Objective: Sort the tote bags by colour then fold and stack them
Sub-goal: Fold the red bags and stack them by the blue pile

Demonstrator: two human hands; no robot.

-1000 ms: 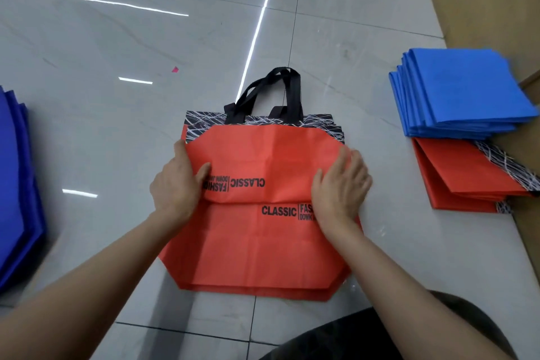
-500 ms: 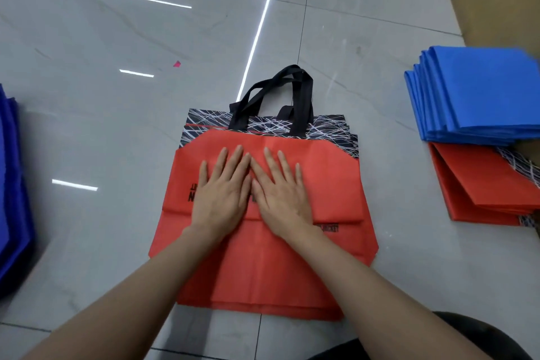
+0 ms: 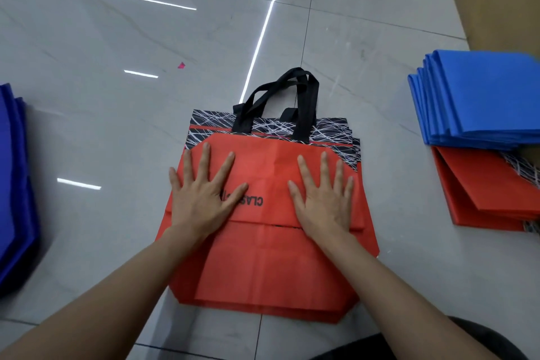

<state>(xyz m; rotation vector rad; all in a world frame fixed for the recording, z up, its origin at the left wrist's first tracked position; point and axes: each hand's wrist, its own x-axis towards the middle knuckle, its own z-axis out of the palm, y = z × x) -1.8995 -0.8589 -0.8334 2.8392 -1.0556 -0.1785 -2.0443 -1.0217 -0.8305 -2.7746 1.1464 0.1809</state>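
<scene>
hands (image 3: 204, 202) (image 3: 323, 203) press folded red bag (image 3: 271, 266) flat

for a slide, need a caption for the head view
Left hand and right hand press flat on a half-folded red tote; blue stack and red stack at right.

The glossy grey tile floor (image 3: 117, 38) carried a red tote bag (image 3: 263, 266) at its middle, dark blue bags (image 3: 14, 184) at the left, folded red bags (image 3: 482, 199) at the right — and a pink scrap (image 3: 181, 65) farther off.
</scene>
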